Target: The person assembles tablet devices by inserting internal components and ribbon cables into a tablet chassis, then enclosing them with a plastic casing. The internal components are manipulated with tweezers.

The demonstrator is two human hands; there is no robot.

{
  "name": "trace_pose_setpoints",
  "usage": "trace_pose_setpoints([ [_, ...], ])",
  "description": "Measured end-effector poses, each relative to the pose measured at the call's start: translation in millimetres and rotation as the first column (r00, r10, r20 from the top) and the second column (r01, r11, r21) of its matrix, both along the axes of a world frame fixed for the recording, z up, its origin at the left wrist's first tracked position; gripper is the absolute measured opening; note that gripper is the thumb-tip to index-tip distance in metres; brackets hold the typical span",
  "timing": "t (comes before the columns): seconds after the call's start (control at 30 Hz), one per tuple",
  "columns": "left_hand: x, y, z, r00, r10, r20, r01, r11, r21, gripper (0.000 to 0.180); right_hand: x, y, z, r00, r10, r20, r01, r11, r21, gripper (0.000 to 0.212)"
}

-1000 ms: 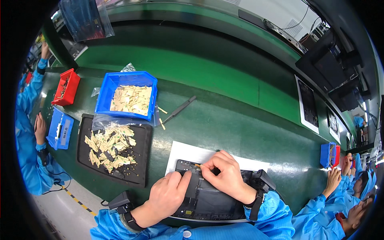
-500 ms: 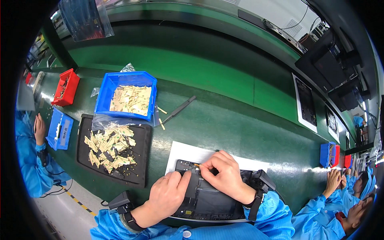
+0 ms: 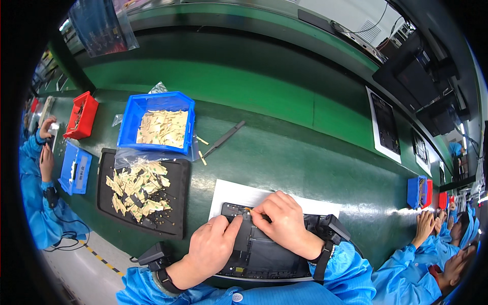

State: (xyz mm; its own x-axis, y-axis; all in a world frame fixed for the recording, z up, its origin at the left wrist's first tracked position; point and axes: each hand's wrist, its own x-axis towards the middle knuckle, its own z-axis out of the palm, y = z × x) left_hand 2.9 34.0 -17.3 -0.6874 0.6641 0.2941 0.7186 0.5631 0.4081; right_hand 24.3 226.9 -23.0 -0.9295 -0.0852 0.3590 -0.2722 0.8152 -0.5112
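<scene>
A dark, flat device housing (image 3: 269, 255), like an opened tablet with its inside showing, lies on a white sheet (image 3: 219, 195) in front of me. My left hand (image 3: 212, 244) rests over its left side. The index finger points down onto the upper part of the housing, while the other fingers are curled; the thumb is hidden. My right hand (image 3: 280, 221) is at the housing's upper edge, thumb and index finger pinched together close to my left fingertip. A tiny orange piece (image 3: 247, 209) shows beside the pinch. Whatever the fingertips hold is too small to make out.
A black tray (image 3: 175, 203) with cream adhesive pieces (image 3: 134, 185) lies to the left. Behind it stands a blue bin (image 3: 127, 122) of similar pieces, with tweezers (image 3: 226, 138) alongside. Red (image 3: 84, 117) and blue (image 3: 76, 165) boxes stand farther left. Co-workers sit at both sides.
My hands stay almost in place at the housing, with the right fingertips shifted slightly. At the far left, a co-worker's second hand has come into view. The whole view has shifted a little.
</scene>
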Motion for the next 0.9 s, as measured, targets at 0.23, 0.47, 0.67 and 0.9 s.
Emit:
trace_pose_setpoints([
  [0.23,0,2,1,1.0,0.001,0.004,-0.001,1.0,-0.009,0.03,1,0,-1,0.999,0.016,-0.042,-0.012,0.995,0.1,0.015],
  [0.47,0,3,0,1.0,0.002,0.005,-0.002,1.0,-0.015,0.032,-2,-2,0,0.995,0.032,-0.099,-0.022,0.995,0.099,0.019],
  [0.67,-2,6,4,1.0,-0.007,-0.002,0.007,0.996,-0.086,0.038,-2,-3,4,0.995,0.033,-0.091,-0.024,0.995,0.101,0.019],
  [0.9,-16,5,8,0.987,-0.158,-0.014,0.149,0.957,-0.25,0.044,2,-2,2,1.0,0.0,-0.009,0.001,0.994,0.105,0.016],
])
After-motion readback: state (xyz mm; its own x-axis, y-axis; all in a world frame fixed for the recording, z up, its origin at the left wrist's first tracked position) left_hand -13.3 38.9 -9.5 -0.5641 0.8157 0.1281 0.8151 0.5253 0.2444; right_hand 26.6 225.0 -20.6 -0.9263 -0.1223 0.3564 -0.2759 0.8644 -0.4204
